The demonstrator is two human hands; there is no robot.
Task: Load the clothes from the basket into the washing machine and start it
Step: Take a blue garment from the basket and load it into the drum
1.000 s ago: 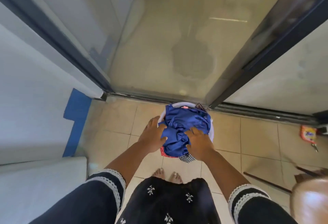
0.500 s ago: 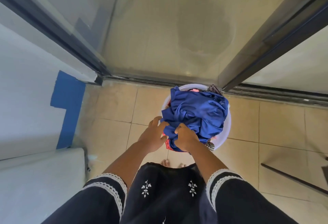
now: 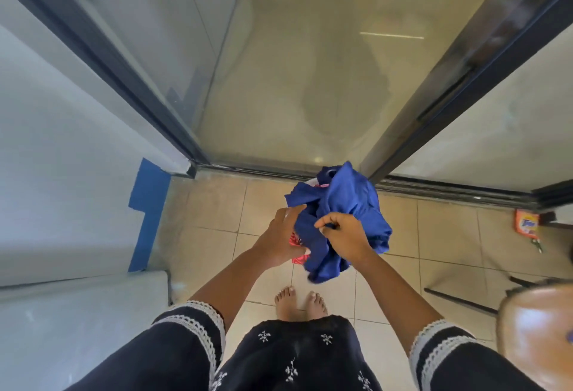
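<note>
Where beige floor tiles meet glass doors, hands grip blue clothes.

Royal-blue garment, red cloth under it, possibly patterned. Black dress with white floral sprigs, white lace sleeve trim. Beige floor tiles, orange detergent packet.

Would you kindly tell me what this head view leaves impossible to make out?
- White basket: hidden under the blue cloth bundle.
- Left hand: fingertips buried in cloth, grip unclear.
- Orange detergent packet: label too small.
- Brown round object: cut off by the right edge, blurred.
- Washing machine: not identifiable.
</note>
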